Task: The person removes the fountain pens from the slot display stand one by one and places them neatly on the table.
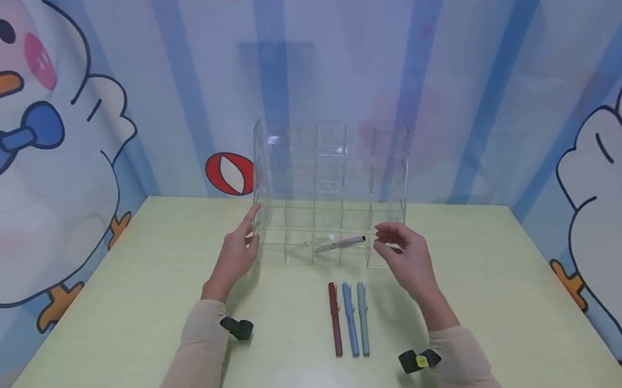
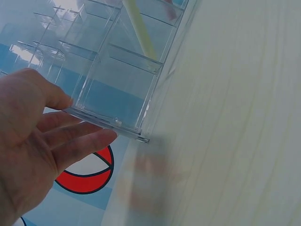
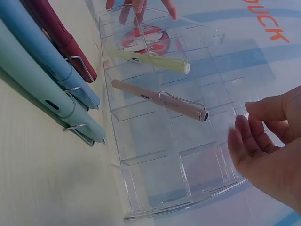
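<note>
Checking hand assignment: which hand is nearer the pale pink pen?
Right. The right hand is just right of the pale pink pen, holding nothing; the left hand, farther off, grips the clear rack's left side.

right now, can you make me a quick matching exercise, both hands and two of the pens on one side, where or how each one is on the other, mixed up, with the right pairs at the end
Column one
1. left hand
2. right hand
3. dark red pen
4. pinkish pen

Column two
A. lying on the table
B. beside the clear rack, holding nothing
C. resting tilted in the clear rack
D. gripping a side of the clear rack

Pairs: 1-D, 2-B, 3-A, 4-C
</note>
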Tool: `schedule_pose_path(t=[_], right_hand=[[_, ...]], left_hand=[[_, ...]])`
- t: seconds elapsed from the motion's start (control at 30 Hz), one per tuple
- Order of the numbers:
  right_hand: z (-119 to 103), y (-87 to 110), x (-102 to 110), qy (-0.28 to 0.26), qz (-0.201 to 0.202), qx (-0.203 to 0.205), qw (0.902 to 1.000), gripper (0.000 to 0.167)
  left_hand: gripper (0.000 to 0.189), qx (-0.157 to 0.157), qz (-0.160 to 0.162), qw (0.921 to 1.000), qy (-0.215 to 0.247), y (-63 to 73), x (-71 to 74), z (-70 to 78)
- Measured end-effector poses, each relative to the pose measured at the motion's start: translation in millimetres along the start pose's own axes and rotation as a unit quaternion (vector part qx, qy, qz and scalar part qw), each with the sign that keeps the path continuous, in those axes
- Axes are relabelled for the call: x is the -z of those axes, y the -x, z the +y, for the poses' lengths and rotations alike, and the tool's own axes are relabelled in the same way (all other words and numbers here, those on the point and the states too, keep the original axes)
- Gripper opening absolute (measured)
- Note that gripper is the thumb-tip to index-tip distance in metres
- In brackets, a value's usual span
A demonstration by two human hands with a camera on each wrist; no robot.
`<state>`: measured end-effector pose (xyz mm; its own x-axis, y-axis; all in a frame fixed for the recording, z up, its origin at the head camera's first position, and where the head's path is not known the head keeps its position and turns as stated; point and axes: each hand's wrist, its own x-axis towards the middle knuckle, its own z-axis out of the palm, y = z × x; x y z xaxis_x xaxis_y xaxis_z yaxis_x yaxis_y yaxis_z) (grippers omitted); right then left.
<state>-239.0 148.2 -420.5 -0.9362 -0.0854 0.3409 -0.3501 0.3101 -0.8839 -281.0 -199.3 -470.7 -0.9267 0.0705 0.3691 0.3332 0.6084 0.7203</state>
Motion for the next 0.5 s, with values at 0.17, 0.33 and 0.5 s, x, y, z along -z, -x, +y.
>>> schedule_pose_path(t=[0.17,0.33,0.5], right_hand=[[-0.3,0.8,-1.4,-0.007,0.009,0.012,0.9999,0.029],[3.8,-0.6,-5.6,-0.017,0.005,0.028,0.9994,0.032],[8.4,0.1,-10.0,-0.004,-0.005,0.045,0.9990,0.036]], left_hand=[[0.069,0.006,-0.004,1.0000,0.005,-0.3,-0.5,-0.7],[0.069,0.005,-0.001,1.0000,0.005,0.1,0.0,-0.4],[0.071,-0.005,0.004,0.9999,0.009,0.0,0.2,-1.5]])
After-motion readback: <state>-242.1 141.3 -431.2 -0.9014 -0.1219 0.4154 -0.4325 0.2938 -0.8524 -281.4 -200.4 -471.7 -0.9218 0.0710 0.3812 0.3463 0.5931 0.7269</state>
